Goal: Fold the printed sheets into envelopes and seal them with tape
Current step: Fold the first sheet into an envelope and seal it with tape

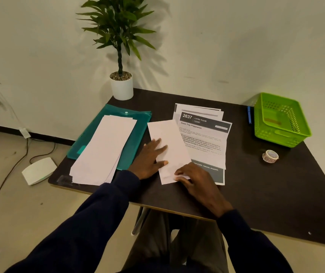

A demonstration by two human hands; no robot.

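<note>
Currently both hands are on a narrow white folded paper sheet (168,148) lying on the dark matte surface (256,186). Left hand (149,157) lies flat, fingers (160,148) spread and extended, pressing the sheet's left edge; not pinching. Right hand (195,179) is at the sheet's near corner, fingers (181,177) curled together onto the paper; can't tell whether they pinch it or just press.

Just beyond the right fingers, partly under the folded sheet: a stack of printed sheets with dark header bars (207,134). Just left of the left fingers: a pile of long white folded papers (102,150) resting on a teal plastic document folder (136,138). Well right of the right fingers: a small roll of patterned tape (270,156), lying apart from everything, and beyond it a lime-green perforated plastic basket (281,119). Far beyond the left fingers, a potted green plant in a white pot (121,85) stands at the surface's back corner.
</note>
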